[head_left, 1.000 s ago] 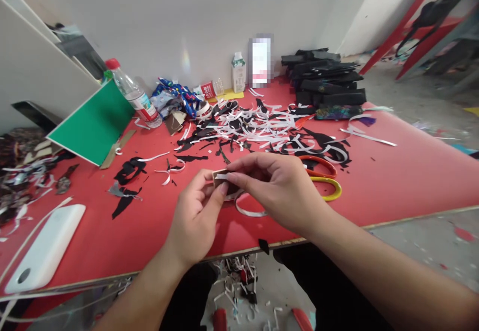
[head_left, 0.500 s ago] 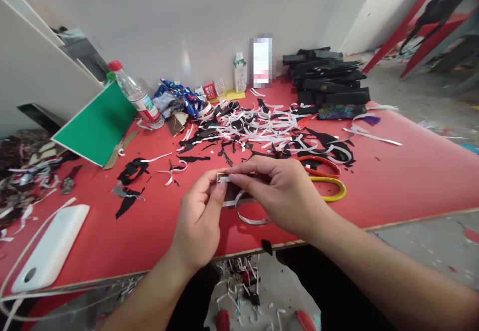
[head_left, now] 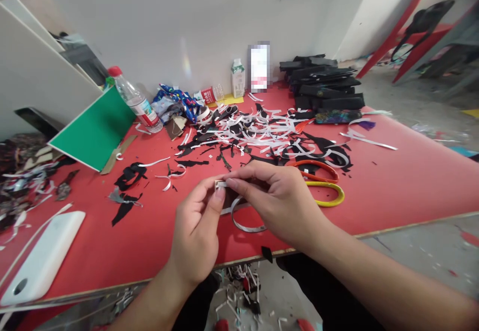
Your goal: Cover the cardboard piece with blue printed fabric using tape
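Between my two hands, above the front of the table, is a dark brown flat piece (head_left: 234, 199) with pale edges; its exact kind I cannot make out. My left hand (head_left: 198, 226) pinches its left end between thumb and fingers. My right hand (head_left: 282, 196) pinches a thin white strip (head_left: 247, 229) against the piece's upper edge, and the strip's loose part curls down below. The right fingers hide much of the piece. Just beyond my right hand lie scissors with an orange and a yellow handle (head_left: 329, 194), their blades hidden.
White and black scraps (head_left: 254, 126) cover the middle of the red table (head_left: 404, 181). Behind stand a plastic bottle (head_left: 140, 106), a carton (head_left: 238, 79), a lit phone (head_left: 259, 67) and stacked black pieces (head_left: 325, 82). A white power bank (head_left: 48, 256) and green board (head_left: 93, 129) are left.
The whole view has shifted slightly, so the table items appear a little lower and further left. Both hands keep their pinch on the brown piece and white strip.
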Motion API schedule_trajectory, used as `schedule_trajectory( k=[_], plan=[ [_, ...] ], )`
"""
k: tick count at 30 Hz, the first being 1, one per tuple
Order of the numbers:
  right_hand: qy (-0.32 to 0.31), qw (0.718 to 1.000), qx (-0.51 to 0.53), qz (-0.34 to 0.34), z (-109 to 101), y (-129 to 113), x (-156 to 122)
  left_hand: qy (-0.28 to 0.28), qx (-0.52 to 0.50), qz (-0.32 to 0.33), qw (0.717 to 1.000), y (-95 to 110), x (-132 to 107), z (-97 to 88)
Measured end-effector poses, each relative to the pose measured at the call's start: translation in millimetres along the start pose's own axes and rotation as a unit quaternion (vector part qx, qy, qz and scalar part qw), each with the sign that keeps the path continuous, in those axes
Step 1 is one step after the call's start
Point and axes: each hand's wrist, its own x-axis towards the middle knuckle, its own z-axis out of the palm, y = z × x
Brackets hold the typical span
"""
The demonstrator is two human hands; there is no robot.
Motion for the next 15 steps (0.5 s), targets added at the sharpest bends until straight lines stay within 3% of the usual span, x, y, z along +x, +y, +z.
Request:
schedule_trajectory(
  k=[15],
  plan=[
    [0.005, 0.991, -0.115, -0.065, 4.0, -1.8, -3.3, 0.057, 0.059, 0.021, 0.996, -1.9, -3.6, 0.5]
  ],
)
